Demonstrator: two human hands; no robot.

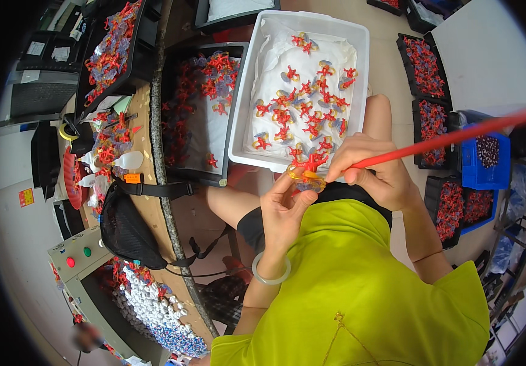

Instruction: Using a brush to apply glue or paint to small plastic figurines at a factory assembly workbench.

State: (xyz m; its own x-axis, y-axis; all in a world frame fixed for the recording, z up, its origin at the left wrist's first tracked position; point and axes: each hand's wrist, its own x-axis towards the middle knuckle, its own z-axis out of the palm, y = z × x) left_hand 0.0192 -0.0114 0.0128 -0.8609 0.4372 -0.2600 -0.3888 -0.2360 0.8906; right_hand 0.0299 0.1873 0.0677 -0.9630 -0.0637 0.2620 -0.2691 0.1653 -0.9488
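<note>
My left hand (282,213) pinches a small plastic figure (313,162) between thumb and fingers. The figure has a red body, a yellow part and a translucent bluish base. Closed around a long red stick (440,144) like a brush handle, my right hand (377,174) brings its lower end close to the figure. The stick's tip is too small to make out, and I cannot tell whether it touches. Just beyond both hands, a white tub (236,134) lined with white sheeting holds several similar figures (304,108), spread out.
A black tray (221,178) with more figures lies left of the tub. Further left, a workbench (147,131) carries white bottles (130,160), a black mesh bag (130,226) and a full black crate (144,61). Black crates (418,160) and a blue bin (486,177) line the right side.
</note>
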